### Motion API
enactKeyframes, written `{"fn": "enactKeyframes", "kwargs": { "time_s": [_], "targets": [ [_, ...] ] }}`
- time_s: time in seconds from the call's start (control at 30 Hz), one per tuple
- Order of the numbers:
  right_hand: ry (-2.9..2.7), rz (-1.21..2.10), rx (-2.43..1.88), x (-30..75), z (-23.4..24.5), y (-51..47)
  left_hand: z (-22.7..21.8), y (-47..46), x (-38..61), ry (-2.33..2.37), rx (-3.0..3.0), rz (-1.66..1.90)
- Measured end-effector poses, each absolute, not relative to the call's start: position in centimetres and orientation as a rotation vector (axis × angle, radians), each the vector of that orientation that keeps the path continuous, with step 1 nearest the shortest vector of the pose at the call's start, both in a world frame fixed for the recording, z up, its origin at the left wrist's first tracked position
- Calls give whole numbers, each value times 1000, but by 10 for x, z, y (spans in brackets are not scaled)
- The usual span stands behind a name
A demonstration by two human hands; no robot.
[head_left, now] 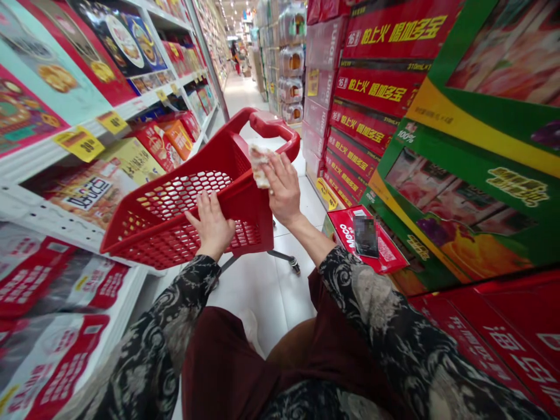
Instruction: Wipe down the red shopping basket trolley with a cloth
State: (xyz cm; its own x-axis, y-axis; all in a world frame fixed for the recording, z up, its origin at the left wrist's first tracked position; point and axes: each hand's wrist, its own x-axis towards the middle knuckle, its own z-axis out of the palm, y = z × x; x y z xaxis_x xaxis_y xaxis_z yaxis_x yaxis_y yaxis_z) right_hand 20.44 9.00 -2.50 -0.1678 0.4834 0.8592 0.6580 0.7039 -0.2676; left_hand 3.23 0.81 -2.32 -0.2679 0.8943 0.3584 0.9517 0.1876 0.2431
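A red plastic shopping trolley basket point(188, 201) with a mesh wall tilts away from me on a wheeled frame, its curved handle point(268, 125) at the far end. My left hand point(212, 224) grips the basket's near rim. My right hand point(284, 189) pinches a crumpled white wipe point(259, 166) against the upper rim, close to the handle. The wipe's underside is hidden by my fingers. Dark patterned sleeves cover both my forearms.
Shelves of packaged food with yellow price tags point(80, 143) line the left side. Stacked red and green drink cartons point(376, 93) form a wall on the right. A dark phone-like object point(366, 236) lies on a red Meco box point(363, 242). A person point(235, 55) stands far down the tiled aisle.
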Motion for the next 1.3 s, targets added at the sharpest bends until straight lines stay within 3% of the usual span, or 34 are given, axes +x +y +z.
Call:
{"fn": "enactKeyframes", "kwargs": {
  "time_s": [0.1,0.4,0.73,1.07,1.3],
  "targets": [
    [-1815,-251,-942,200,-14,103,-23,10,34,-2284,-1851,-639],
    [-1970,-138,-914,193,-72,76,-18,9,39,-2241,-1875,-635],
    [-1705,-146,-938,243,23,150,-7,11,62,-2250,-1916,-724],
    [-1997,-139,-887,189,-5,90,-8,7,59,-2250,-1895,-754],
    [-1826,-143,-1022,223,14,121,-7,4,59,-2252,-1895,-770]
  ]
}}
